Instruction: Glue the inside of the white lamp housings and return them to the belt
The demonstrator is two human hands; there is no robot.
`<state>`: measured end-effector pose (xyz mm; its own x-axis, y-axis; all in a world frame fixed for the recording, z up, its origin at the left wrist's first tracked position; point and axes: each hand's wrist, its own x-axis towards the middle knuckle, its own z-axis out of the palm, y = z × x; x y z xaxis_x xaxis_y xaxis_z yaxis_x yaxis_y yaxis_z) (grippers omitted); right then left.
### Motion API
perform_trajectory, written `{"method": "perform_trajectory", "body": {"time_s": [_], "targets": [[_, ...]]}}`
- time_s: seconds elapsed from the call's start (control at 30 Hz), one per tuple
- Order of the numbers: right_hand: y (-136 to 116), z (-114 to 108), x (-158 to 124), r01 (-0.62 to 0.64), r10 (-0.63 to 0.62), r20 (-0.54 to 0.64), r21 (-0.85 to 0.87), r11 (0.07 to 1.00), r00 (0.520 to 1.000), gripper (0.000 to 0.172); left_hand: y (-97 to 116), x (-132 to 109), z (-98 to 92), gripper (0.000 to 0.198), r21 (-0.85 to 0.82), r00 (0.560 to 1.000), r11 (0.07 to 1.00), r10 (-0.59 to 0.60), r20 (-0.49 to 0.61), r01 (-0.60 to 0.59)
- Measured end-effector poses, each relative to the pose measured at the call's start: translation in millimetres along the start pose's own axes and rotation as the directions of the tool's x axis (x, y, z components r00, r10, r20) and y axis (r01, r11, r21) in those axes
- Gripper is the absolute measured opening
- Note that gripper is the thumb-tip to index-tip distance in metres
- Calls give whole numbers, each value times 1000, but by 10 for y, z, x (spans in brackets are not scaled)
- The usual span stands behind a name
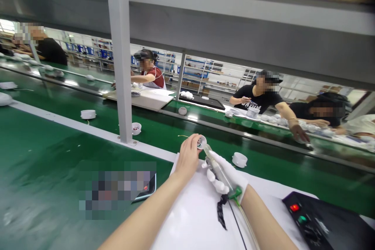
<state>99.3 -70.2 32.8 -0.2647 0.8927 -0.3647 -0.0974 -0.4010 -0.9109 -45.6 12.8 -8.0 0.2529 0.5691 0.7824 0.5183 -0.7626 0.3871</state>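
The person's bare left hand (187,156) has a tight grip on a small white cup (201,142), fingers curled around its side, with dark contents showing at its open end. The right hand (222,175), in a white glove, has a closed grip on a clear tube-shaped dispenser (218,166), whose narrow tip points into or right against the cup; the exact contact is too small to tell. Both hands hover just above the far edge of a white sheet (190,218) lying on the green desk (58,156).

A green fitting (236,193) sits at the dispenser's rear end, just beyond the near edge of the glove. From it, a thin black cable (237,226) and a pale tube (249,226) run down across the white sheet. A crumpled black strip (222,211) lies on the sheet beside them.

A white round housing (239,159) stands just past the sheet's far edge. A black control box (322,218) with a red light and a green button sits to the right of the sheet, and a pixelated patch (117,189) covers whatever lies to its left. Well beyond the sheet, across the belts, a co-worker in a dark T-shirt (258,97) faces this way, and another in a red top (150,74) works further left.
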Motion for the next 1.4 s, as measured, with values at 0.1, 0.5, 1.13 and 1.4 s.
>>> {"method": "perform_trajectory", "body": {"time_s": [0.1, 0.5, 1.13, 1.4], "targets": [[18, -25, 14, -13, 13, 5, -6, 1000, 1000, 30, -13, 4, 5, 50, 32, 1000, 999, 25, 0, -25], [30, -69, 61, -54, 54, 19, -21, 998, 998, 28, -22, 8, 11, 47, 56, 996, 994, 89, 9, -89], [13, -20, 0, -43, 43, -5, -27, 999, 999, 31, -35, 14, 14, 48, 29, 997, 997, 74, 33, -75], [5, -32, 8, -54, 54, 0, -37, 998, 999, 30, -11, 24, -8, 45, 18, 998, 998, 56, 33, -57]]}}
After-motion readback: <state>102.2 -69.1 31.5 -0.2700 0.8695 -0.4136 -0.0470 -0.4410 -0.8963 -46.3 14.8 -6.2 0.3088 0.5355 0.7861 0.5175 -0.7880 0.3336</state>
